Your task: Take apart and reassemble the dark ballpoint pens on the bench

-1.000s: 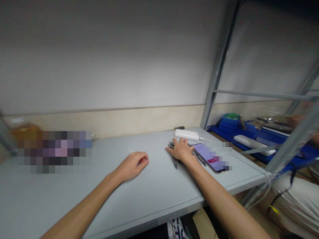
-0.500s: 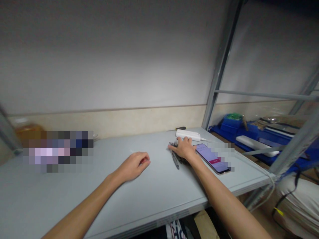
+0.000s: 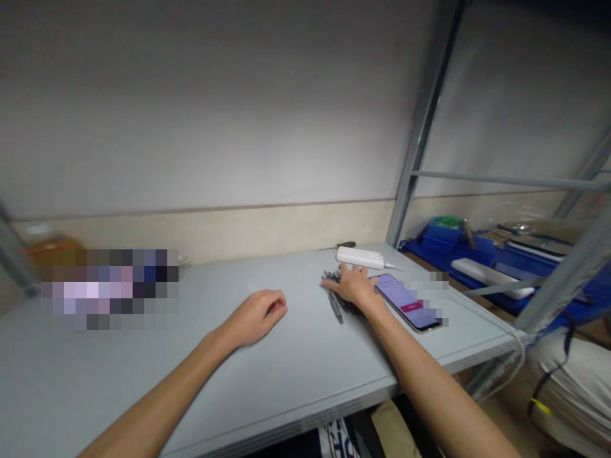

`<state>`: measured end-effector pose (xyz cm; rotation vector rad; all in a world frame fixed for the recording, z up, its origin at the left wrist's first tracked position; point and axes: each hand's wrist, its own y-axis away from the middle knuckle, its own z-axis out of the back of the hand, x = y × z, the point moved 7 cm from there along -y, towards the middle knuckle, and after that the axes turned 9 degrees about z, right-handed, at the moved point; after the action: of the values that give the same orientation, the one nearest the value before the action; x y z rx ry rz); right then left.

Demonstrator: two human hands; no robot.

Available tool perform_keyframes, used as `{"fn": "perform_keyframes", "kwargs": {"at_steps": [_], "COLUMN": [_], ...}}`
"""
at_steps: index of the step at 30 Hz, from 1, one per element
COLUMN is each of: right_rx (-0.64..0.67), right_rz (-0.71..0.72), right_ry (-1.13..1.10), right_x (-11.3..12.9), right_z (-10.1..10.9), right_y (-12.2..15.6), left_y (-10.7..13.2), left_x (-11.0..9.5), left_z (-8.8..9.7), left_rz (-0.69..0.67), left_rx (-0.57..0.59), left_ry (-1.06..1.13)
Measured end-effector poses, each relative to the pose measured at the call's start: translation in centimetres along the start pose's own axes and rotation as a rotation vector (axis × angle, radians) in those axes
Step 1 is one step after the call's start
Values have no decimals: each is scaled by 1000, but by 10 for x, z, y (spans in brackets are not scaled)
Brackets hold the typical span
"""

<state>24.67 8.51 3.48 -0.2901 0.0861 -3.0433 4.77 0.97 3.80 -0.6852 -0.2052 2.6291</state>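
Observation:
My left hand (image 3: 260,317) rests on the grey table, its fingers curled in toward the thumb. Nothing shows in the small hollow they form. To the right, my right hand (image 3: 352,284) lies palm down over a bunch of dark pens (image 3: 335,305) with its fingers spread. The hand and wrist hide part of the bunch; one pen sticks out toward the near edge. Beside the right wrist is a phone (image 3: 403,302) with a lit screen, lying flat. Just beyond the fingertips sits a white power strip (image 3: 359,257) with a cable.
A screwdriver (image 3: 346,245) lies at the back by the wall. Blurred-out items and a bottle (image 3: 57,251) stand at the far left. A metal post (image 3: 420,140) rises at the right, beyond which are blue bins (image 3: 443,238). The table's front edge (image 3: 305,416) runs below my arms.

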Motion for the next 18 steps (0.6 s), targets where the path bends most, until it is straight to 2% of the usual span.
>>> {"fn": "perform_keyframes", "kwargs": {"at_steps": [18], "right_rx": [-18], "right_rz": [13], "right_ry": [1], "right_x": [-1], "right_z": [-2], "right_y": [-2], "left_y": [0], "left_x": [1], "left_z": [0], "left_rz": [7], "left_rx": [-3], "left_ry": [-5]}}
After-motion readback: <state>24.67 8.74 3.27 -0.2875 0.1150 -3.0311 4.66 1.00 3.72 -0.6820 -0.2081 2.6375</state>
